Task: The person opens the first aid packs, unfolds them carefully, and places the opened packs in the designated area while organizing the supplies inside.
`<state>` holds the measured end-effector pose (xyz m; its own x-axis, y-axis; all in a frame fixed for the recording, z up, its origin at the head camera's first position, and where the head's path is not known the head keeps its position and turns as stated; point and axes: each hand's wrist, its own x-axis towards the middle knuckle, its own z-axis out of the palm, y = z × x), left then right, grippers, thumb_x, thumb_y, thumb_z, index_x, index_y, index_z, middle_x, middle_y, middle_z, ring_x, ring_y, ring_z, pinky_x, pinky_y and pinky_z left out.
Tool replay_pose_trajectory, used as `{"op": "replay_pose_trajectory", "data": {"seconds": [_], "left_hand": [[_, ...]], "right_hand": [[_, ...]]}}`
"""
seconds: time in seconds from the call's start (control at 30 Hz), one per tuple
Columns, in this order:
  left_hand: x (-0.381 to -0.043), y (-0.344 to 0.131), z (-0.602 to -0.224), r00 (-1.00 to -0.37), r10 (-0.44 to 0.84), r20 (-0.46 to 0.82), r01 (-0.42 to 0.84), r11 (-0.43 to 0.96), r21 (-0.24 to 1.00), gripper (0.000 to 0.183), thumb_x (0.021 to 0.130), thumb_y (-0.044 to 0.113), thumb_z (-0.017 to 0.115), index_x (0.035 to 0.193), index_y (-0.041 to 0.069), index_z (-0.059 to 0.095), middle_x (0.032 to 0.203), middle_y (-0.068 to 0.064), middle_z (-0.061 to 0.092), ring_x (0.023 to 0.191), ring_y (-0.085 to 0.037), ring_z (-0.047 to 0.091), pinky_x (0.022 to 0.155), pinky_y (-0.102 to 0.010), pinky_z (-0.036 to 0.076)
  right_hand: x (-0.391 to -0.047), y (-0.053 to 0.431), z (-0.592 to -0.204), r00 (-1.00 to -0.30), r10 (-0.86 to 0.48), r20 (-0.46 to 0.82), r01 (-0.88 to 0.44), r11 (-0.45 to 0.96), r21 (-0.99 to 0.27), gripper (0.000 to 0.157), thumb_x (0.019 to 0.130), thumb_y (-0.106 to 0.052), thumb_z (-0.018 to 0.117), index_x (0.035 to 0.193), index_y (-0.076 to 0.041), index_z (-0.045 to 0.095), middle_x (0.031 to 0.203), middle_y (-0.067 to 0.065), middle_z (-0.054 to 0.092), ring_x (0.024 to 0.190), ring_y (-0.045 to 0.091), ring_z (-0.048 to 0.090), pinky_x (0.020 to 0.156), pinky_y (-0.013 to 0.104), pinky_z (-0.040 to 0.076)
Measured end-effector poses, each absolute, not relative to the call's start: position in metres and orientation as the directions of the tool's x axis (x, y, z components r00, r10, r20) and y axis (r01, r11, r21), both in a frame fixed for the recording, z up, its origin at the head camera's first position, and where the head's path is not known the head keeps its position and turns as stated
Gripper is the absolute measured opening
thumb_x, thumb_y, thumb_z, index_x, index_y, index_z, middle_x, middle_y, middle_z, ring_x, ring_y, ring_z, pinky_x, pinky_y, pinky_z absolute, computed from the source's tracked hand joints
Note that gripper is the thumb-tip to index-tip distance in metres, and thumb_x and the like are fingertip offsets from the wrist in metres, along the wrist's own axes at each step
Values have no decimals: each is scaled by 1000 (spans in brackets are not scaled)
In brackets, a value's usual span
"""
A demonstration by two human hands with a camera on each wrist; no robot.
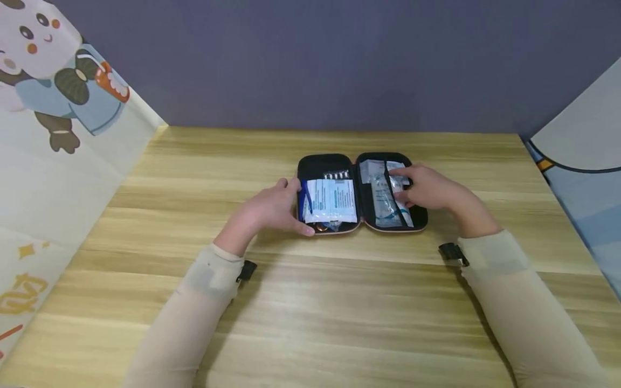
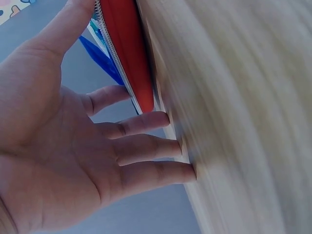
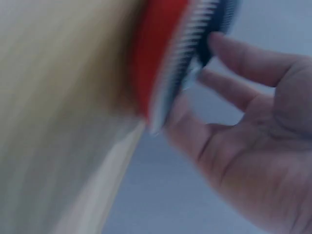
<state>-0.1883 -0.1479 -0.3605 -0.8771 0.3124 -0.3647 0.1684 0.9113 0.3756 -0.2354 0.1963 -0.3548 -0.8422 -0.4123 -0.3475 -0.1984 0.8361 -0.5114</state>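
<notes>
1. Your left hand (image 1: 271,209) spreads its fingers apart at the case's left edge; the thumb reaches the near corner, the forefinger touches the rim, and the other fingertips meet the table (image 1: 339,312).
2. Your right hand (image 1: 432,187) reaches over the case's right edge, thumb and forefinger apart beside the black band (image 1: 400,214); you cannot tell here whether they pinch anything.
3. Between your hands, the case (image 1: 315,164) lies flat on the table, opened into two halves joined at the middle. Its shell (image 2: 129,53) is red outside, with a zip (image 2: 114,48) along the rim.
4. The left half holds a white packet (image 1: 335,199), a blue item (image 1: 306,199) along its left side and a pill strip (image 1: 337,175) behind it.
5. In the right half, clear wrappers (image 1: 384,202) lie under and beside the band.
6. Your widest stretch of wood runs from the case's near edge toward you, between your sleeves (image 1: 184,318); more spreads to both sides.
7. Behind the case, a narrower strip ends at the dark wall (image 1: 339,64). Printed panels (image 1: 29,183) border the table's left and right edges.
</notes>
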Motion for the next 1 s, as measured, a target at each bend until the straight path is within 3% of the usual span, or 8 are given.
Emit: {"op": "replay_pose_trajectory", "data": {"seconds": [0.1, 0.2, 0.33, 0.53, 0.63, 0.83, 1.0], "left_hand": [[-191, -149, -358, -877, 320, -358, 177, 909, 377, 129, 72, 62, 93, 168, 15, 20, 161, -24, 40, 133, -46, 59, 114, -62, 50], [-191, -150, -357, -876, 306, -374, 163, 916, 368, 128, 73, 62, 92, 168, 17, 20, 166, -24, 34, 139, -48, 55, 116, -63, 47], [-190, -151, -356, -872, 303, -383, 156, 916, 369, 128, 74, 62, 92, 169, 18, 19, 169, -25, 31, 142, -49, 52, 117, -64, 46], [-189, -151, -355, -870, 308, -386, 160, 916, 369, 127, 75, 63, 91, 169, 18, 19, 170, -25, 29, 143, -49, 51, 118, -63, 46], [-188, -150, -355, -864, 299, -406, 150, 922, 358, 126, 76, 64, 89, 169, 18, 18, 174, -24, 23, 148, -51, 46, 119, -64, 44], [-188, -150, -356, -853, 295, -430, 143, 925, 351, 128, 77, 67, 87, 170, 18, 15, 176, -24, 17, 151, -52, 42, 120, -65, 42], [-188, -149, -356, -854, 293, -430, 144, 927, 346, 129, 77, 68, 87, 170, 16, 15, 175, -25, 18, 150, -52, 43, 120, -64, 42]], "right_hand": [[-232, 190, -348, -842, -382, -381, -159, 850, -502, 69, 107, -16, 61, 166, 0, 29, 151, 37, 50, 88, 25, 74, 83, 45, 54], [-228, 183, -343, -843, -380, -380, -140, 838, -528, 73, 108, -23, 62, 168, -4, 26, 160, 33, 42, 90, 26, 71, 85, 44, 52], [-225, 177, -341, -850, -371, -375, -114, 824, -555, 78, 106, -24, 65, 169, -4, 24, 165, 31, 37, 81, 23, 68, 81, 43, 50], [-225, 175, -345, -868, -323, -377, -99, 857, -507, 78, 105, -23, 67, 168, -2, 25, 162, 31, 40, 72, 20, 68, 98, 52, 51], [-225, 176, -346, -868, -291, -403, -82, 883, -463, 80, 106, -27, 65, 168, 1, 21, 160, 36, 41, 71, 21, 72, 98, 53, 56], [-223, 177, -348, -821, -244, -517, -11, 911, -413, 85, 111, -35, 57, 166, 9, 10, 138, 41, 57, 65, 22, 73, 70, 39, 65], [-224, 178, -350, -797, -312, -517, -43, 883, -467, 87, 110, -33, 60, 165, 13, 11, 98, 22, 74, 65, 19, 74, 81, 40, 64]]}}
